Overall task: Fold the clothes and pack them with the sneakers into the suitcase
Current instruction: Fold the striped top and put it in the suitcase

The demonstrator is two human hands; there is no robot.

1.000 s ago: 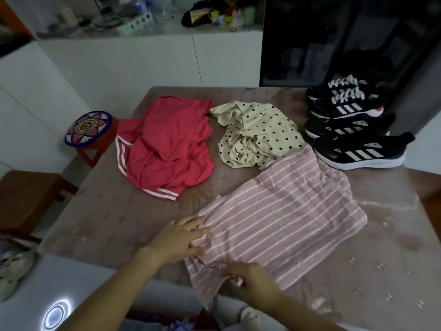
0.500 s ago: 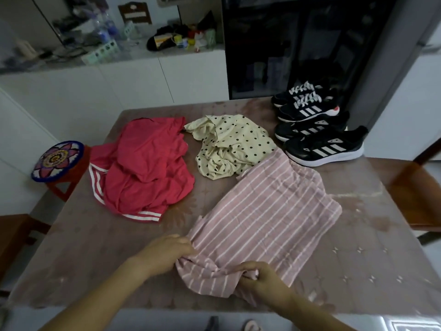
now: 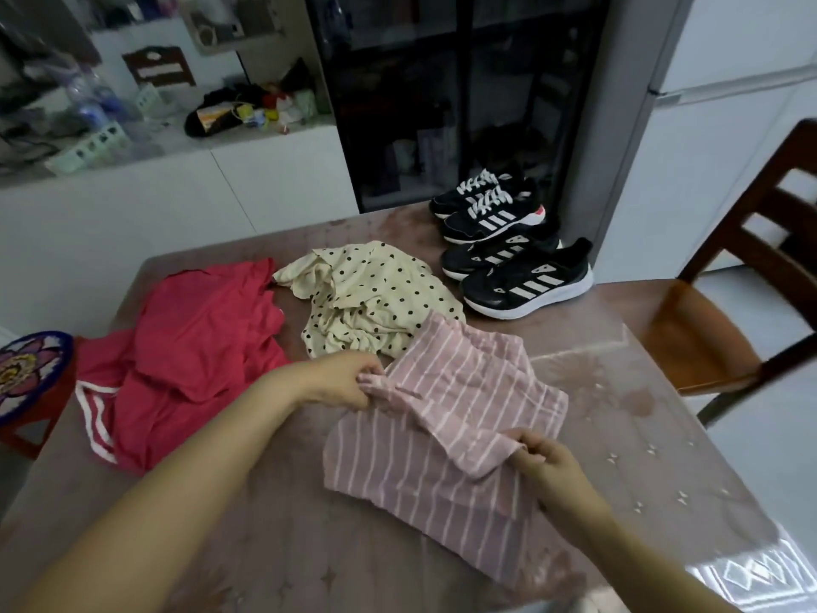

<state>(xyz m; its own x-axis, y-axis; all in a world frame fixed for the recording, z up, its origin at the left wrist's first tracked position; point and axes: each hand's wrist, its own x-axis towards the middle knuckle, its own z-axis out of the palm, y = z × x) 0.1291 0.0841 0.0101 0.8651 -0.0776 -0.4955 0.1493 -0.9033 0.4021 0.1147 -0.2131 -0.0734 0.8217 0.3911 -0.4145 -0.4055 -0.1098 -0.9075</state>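
Note:
A pink garment with white stripes [image 3: 446, 418] lies rumpled in the middle of the table, its near part doubled over. My left hand [image 3: 342, 382] pinches its upper left edge. My right hand [image 3: 550, 468] grips its lower right edge, lifted slightly off the table. A red garment with white side stripes [image 3: 190, 360] is spread at the left. A cream polka-dot garment [image 3: 367, 298] is bunched behind the pink one. Two pairs of black sneakers with white stripes [image 3: 508, 250] stand at the table's far right. No suitcase is in view.
The table [image 3: 619, 413] has a glossy patterned cover. A wooden chair [image 3: 725, 311] stands at its right side. A red stool with a flower cushion [image 3: 26, 382] is at the left. Behind are a dark glass cabinet [image 3: 442, 95] and a cluttered white counter [image 3: 177, 143].
Both hands have lifted the near edge of the pink striped garment and carried it away from me, folding it over itself. The view has tilted up and shifted.

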